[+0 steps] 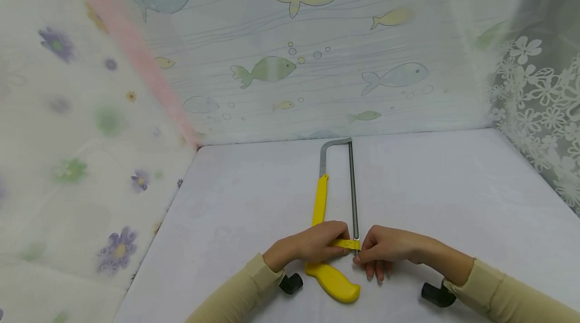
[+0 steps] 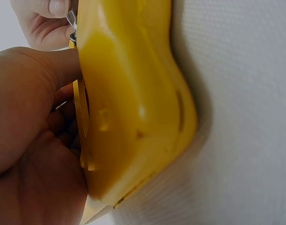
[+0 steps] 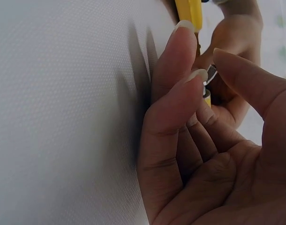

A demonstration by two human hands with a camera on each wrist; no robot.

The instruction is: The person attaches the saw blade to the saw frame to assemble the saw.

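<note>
Yellow-and-grey hacksaw [image 1: 319, 201], white tabletop [image 1: 258, 187], beige sleeves [image 1: 237, 290], pastel fish-print backdrop [image 1: 326, 86], purple-and-green-flowered curtain [image 1: 77, 131], white floral lace [image 1: 546, 88]

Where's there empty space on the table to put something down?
Two big bare patches on the table: left, between the flowery cloth and the saw; right, between the saw and the lacy cloth. A skinny strip is bare inside the saw's frame. It's crowded near the handle, where the left hand and right hand hold the saw.

Counted at the tabletop [image 1: 254, 187]: one hacksaw [image 1: 319, 199], two hands [image 1: 319, 241], two beige sleeves [image 1: 235, 290], two black wrist-worn devices [image 1: 291, 283].
</note>
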